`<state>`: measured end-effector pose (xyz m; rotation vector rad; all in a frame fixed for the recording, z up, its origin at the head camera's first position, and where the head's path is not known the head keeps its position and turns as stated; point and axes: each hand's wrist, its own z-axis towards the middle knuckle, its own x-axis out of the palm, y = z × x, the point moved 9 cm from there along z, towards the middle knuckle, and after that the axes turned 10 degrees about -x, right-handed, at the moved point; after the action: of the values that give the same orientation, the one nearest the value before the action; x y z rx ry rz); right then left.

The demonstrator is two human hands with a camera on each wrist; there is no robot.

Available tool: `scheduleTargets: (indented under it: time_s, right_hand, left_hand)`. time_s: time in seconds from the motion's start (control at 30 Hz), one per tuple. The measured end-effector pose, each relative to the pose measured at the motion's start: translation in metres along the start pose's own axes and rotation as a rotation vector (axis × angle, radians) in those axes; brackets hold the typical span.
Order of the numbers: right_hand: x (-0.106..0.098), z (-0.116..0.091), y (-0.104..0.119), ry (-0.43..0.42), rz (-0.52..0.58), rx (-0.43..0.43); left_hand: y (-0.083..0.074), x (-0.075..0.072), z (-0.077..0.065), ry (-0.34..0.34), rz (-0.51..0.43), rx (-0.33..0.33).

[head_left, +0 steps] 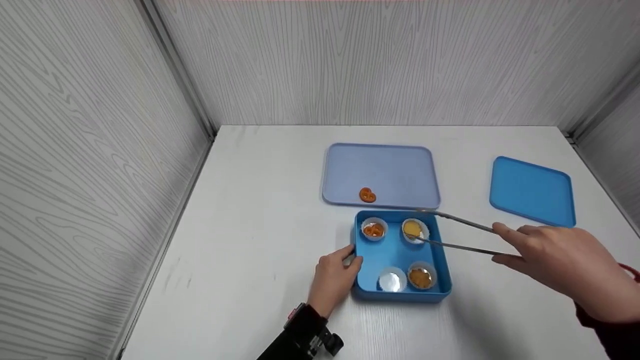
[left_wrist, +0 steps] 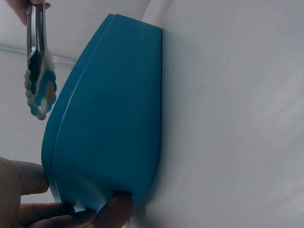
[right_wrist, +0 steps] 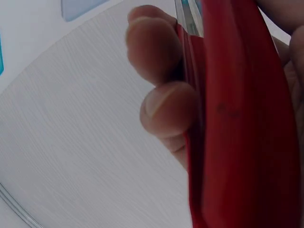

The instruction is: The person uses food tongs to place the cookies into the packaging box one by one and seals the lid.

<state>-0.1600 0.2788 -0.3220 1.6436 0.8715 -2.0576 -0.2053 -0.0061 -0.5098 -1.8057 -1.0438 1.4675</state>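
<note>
My left hand (head_left: pixel 334 277) grips the left wall of an open blue box (head_left: pixel 390 250), thumb at the rim. In my right hand (head_left: pixel 575 265) are metal tongs (head_left: pixel 465 247) with red handles (right_wrist: pixel 247 118). Their arms are spread, and the tips are over the box's far right corner. There a white paper cup (head_left: pixel 424 233) contains a round yellow snack (head_left: pixel 412 228). The far left cup (head_left: pixel 366 223) has small pretzels (head_left: pixel 374 229) in it. Of the two near cups, the right one (head_left: pixel 431 270) holds an orange-brown snack (head_left: pixel 420 278), while the left one (head_left: pixel 392 280) shows its bare inside.
Behind the box lies a lavender tray (head_left: pixel 385 170) with one pretzel (head_left: pixel 367 195) near its front edge. A flat blue tray or lid (head_left: pixel 532 190) is at the right. Wood-grain panels (head_left: pixel 350 60) enclose the white table (head_left: pixel 250 225) at the back and sides.
</note>
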Motion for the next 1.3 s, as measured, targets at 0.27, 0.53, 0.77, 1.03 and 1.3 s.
scheduleTargets:
  time_s: [0.27,0.53,0.77,1.03,1.3]
  right_hand:
    - [0.010,0.012,-0.017,-0.095,0.088,0.048]
    - [0.023,0.030,-0.024,-0.118,0.189,0.041]
    - [0.037,0.053,-0.031,-0.048,0.271,0.065]
    - [0.053,0.078,-0.032,-0.001,0.310,0.073]
    - [0.073,0.106,-0.026,0.079,0.347,0.113]
  left_hand:
    - [-0.002,-0.001,-0.002,-0.009,-0.008,0.018]
    - [-0.001,-0.001,-0.002,-0.009,-0.022,0.017]
    - [-0.001,-0.001,-0.002,0.000,-0.018,0.009]
    - [-0.001,0.000,-0.001,0.002,-0.015,0.013]
    - [0.000,-0.001,-0.002,-0.013,0.003,0.015]
